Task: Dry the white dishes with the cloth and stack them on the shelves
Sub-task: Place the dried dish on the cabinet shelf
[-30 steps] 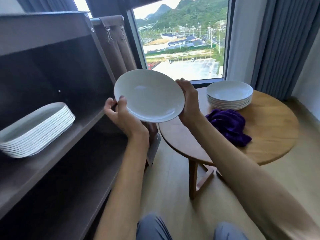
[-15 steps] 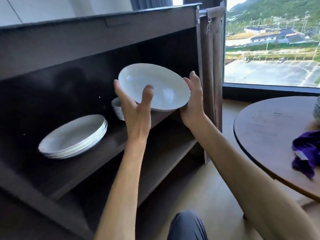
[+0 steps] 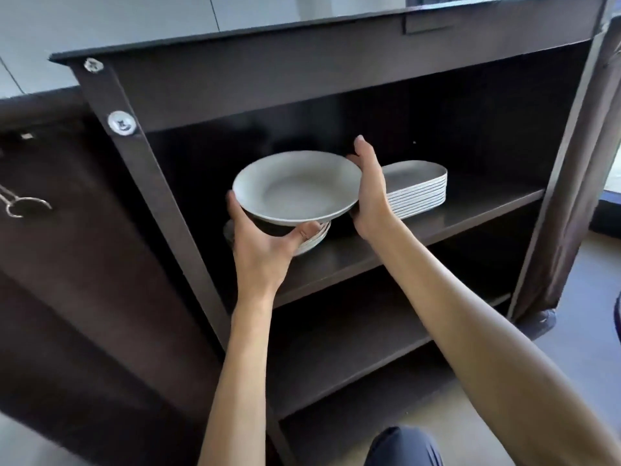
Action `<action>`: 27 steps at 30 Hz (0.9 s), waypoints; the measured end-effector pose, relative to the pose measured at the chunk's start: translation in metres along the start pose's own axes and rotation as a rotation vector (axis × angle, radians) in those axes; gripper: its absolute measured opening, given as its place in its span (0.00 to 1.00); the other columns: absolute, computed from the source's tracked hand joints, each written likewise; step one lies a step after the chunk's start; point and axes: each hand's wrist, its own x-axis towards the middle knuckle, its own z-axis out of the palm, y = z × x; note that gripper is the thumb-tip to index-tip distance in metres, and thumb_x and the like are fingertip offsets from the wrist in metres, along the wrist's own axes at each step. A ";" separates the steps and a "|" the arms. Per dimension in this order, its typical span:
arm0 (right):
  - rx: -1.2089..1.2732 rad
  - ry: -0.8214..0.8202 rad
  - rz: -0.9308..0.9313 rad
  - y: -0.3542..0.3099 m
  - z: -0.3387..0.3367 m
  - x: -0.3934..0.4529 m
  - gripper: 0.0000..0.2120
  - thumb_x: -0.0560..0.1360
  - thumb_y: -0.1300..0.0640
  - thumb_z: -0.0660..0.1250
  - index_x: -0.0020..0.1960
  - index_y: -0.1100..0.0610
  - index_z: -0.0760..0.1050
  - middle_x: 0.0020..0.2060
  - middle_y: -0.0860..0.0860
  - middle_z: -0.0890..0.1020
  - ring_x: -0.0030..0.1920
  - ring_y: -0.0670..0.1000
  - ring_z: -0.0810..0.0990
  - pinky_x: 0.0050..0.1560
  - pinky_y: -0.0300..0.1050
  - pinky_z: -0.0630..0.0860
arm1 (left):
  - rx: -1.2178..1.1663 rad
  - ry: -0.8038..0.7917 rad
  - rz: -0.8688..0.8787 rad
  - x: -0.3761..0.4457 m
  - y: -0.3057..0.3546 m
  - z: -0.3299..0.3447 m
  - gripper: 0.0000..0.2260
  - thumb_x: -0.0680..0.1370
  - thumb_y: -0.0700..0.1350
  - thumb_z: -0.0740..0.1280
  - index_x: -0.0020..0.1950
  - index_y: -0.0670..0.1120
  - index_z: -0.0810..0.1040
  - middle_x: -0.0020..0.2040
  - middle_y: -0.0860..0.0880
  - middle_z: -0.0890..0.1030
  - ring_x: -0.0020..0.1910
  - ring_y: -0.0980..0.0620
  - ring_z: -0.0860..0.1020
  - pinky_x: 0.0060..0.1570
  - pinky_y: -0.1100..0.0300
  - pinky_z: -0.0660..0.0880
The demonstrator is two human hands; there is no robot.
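Observation:
A round white deep plate [image 3: 295, 186] hangs inside the dark shelf unit, just above a low stack of round white plates [image 3: 316, 238] on the middle shelf [image 3: 470, 210]. My left hand [image 3: 265, 243] grips its near left rim with the thumb underneath. My right hand [image 3: 368, 193] holds its right rim. To the right on the same shelf sits a stack of several white rectangular dishes [image 3: 420, 190]. The cloth is out of view.
The dark brown shelf unit [image 3: 302, 79] has a slanted front post [image 3: 158, 203] at the left and a lower shelf [image 3: 353, 348] beneath. A brown curtain [image 3: 584, 163] hangs at the right. Metal hooks [image 3: 20, 203] hang on the left panel. My knee [image 3: 403, 445] shows at the bottom.
I turned from the table and window to face the shelf unit. Both hands carried the round plate into the middle shelf, down over the stack of round plates.

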 end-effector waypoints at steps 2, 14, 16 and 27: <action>-0.026 -0.073 0.011 0.013 0.012 0.007 0.30 0.74 0.34 0.65 0.60 0.59 0.80 0.50 0.54 0.87 0.54 0.55 0.85 0.60 0.52 0.79 | 0.031 0.049 -0.010 0.002 -0.004 -0.011 0.62 0.57 0.66 0.81 0.83 0.50 0.52 0.72 0.60 0.67 0.68 0.68 0.64 0.56 0.86 0.57; -0.229 -0.055 0.102 0.043 0.025 0.042 0.25 0.69 0.33 0.71 0.53 0.52 0.76 0.48 0.47 0.81 0.50 0.48 0.80 0.53 0.43 0.73 | 0.162 0.089 -0.267 0.013 -0.027 -0.010 0.55 0.63 0.58 0.84 0.81 0.50 0.56 0.74 0.52 0.72 0.73 0.49 0.70 0.65 0.57 0.68; -0.243 -0.053 0.125 0.050 0.021 0.044 0.32 0.70 0.34 0.71 0.61 0.58 0.75 0.53 0.50 0.82 0.55 0.52 0.81 0.62 0.47 0.74 | 0.174 0.102 -0.281 0.011 -0.027 -0.007 0.57 0.62 0.59 0.84 0.82 0.50 0.53 0.76 0.51 0.70 0.75 0.48 0.68 0.64 0.60 0.64; -0.312 -0.054 0.145 0.056 0.024 0.060 0.35 0.72 0.34 0.67 0.64 0.61 0.77 0.52 0.54 0.84 0.52 0.54 0.83 0.59 0.50 0.77 | 0.322 0.058 -0.277 0.010 -0.024 -0.008 0.58 0.65 0.58 0.82 0.84 0.54 0.49 0.84 0.48 0.50 0.82 0.47 0.55 0.76 0.50 0.58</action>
